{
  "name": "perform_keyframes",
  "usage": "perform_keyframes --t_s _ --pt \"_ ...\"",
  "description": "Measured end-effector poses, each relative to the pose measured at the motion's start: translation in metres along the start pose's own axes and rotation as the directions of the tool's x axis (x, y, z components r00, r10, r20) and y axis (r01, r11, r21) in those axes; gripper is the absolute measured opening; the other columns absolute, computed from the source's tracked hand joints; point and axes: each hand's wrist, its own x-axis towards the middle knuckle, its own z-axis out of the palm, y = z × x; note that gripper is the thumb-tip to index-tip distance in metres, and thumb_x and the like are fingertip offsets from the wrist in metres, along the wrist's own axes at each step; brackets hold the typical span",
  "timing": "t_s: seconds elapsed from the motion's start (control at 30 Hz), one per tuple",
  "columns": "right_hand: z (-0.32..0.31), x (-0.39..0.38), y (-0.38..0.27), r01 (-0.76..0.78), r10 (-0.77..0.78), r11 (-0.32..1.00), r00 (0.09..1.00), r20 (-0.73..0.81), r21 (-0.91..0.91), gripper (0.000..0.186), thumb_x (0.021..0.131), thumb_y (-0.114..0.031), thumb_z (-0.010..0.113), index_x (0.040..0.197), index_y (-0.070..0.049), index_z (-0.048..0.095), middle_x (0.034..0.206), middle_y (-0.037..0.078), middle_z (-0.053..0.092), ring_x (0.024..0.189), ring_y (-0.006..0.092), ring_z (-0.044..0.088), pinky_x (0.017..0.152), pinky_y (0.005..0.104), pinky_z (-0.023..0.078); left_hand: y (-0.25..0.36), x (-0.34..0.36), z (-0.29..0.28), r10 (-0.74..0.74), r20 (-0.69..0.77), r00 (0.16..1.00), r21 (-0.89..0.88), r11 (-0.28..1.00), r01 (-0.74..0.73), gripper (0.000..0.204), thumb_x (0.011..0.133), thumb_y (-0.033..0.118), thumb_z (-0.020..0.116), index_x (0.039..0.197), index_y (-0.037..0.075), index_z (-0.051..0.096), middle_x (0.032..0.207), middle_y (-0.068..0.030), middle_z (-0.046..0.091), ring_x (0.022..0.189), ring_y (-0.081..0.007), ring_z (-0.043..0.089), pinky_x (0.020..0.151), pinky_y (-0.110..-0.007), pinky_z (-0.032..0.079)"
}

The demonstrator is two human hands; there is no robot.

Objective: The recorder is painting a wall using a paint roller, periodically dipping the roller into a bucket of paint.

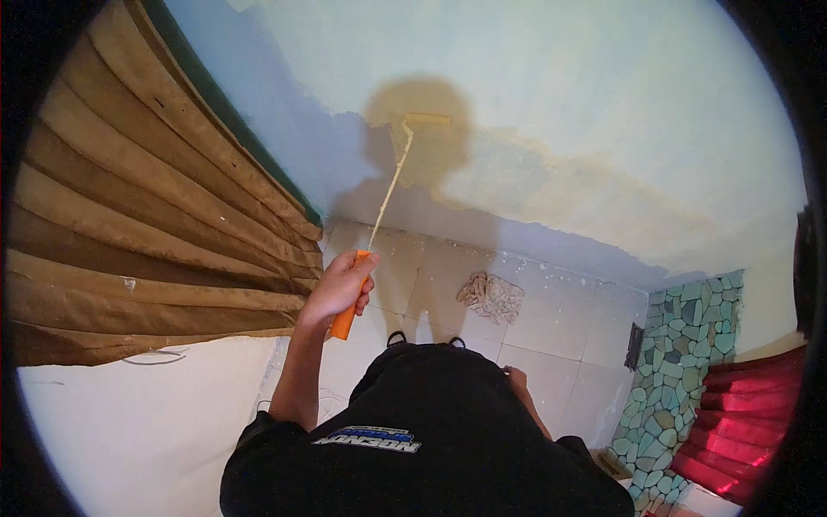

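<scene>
My left hand [342, 287] is closed round the orange handle of a paint roller [393, 185]. Its thin, paint-streaked rod reaches up and away to the cream roller head [431, 119], which lies at the wall [551, 185]. Pale cream-yellow paint covers much of that wall, with an uneven edge above a bluish-grey strip along the bottom. My shadow falls round the roller head. Low beside my black shirt, my right hand [515, 377] hangs partly hidden, its fingers too unclear to read.
A brown pleated curtain [164, 207] hangs at the left, close to my left arm. On the paint-spotted tiled floor [551, 332] lies a crumpled cloth [491, 297]. To the right are green stone cladding [672, 388] and a red curtain [741, 422].
</scene>
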Motion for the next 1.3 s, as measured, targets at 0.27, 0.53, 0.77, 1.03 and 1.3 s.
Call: perform_keyframes --t_s 0.27,0.53,0.77,1.03,1.3 --pt "0.004 -0.019 -0.013 0.041 0.072 0.873 0.975 0.211 -0.487 0.025 0.073 -0.031 0.045 0.081 -0.013 0.059 0.081 0.013 0.06 0.08 0.0316 0.057 0.064 0.0429 0.045 -0.051 0.066 0.004 -0.07 0.067 0.995 -0.023 0.997 0.072 0.026 0.084 0.031 0.048 0.077 0.007 0.04 0.054 0.0008 0.04 0.039 -0.008 0.039 0.035 -0.024 0.035" --pt "-0.013 -0.038 -0.039 -0.146 0.15 0.988 0.985 0.08 -0.057 0.028 0.075 -0.026 0.052 0.096 -0.01 0.059 0.079 0.011 0.061 0.072 0.0214 0.06 0.056 0.0365 0.045 -0.123 0.186 0.023 -0.165 0.126 0.978 0.016 0.986 0.164 0.027 0.083 0.03 0.049 0.073 0.006 0.042 0.054 -0.0017 0.043 0.041 -0.01 0.042 0.034 -0.024 0.035" --pt "-0.006 -0.067 -0.032 -0.355 0.355 0.934 0.935 0.027 0.026 0.025 0.076 -0.025 0.049 0.093 -0.01 0.06 0.077 0.012 0.061 0.067 0.0201 0.059 0.054 0.0347 0.044 -0.157 0.257 0.044 -0.234 0.131 0.963 -0.012 0.971 0.237 0.025 0.081 0.027 0.051 0.074 0.004 0.045 0.054 -0.0041 0.044 0.041 -0.0127 0.044 0.036 -0.026 0.039" --pt "0.107 -0.075 0.158 -0.118 0.146 0.893 0.989 0.03 -0.433 0.029 0.075 -0.032 0.044 0.087 -0.011 0.06 0.08 0.015 0.06 0.077 0.0334 0.057 0.063 0.0423 0.044 -0.153 0.242 0.041 -0.217 0.09 0.972 -0.064 0.973 0.223 0.023 0.08 0.027 0.052 0.076 0.005 0.046 0.053 -0.0033 0.044 0.04 -0.012 0.043 0.036 -0.026 0.039" --pt "0.063 -0.098 0.212 -0.276 0.339 0.826 0.94 0.043 -0.491 0.035 0.075 -0.037 0.041 0.086 -0.009 0.06 0.082 0.016 0.06 0.077 0.0339 0.057 0.064 0.0432 0.044 -0.093 0.154 0.042 -0.105 0.241 0.965 -0.085 0.988 0.129 0.028 0.081 0.03 0.051 0.079 0.003 0.044 0.056 -0.0019 0.045 0.041 -0.0106 0.044 0.037 -0.025 0.039"
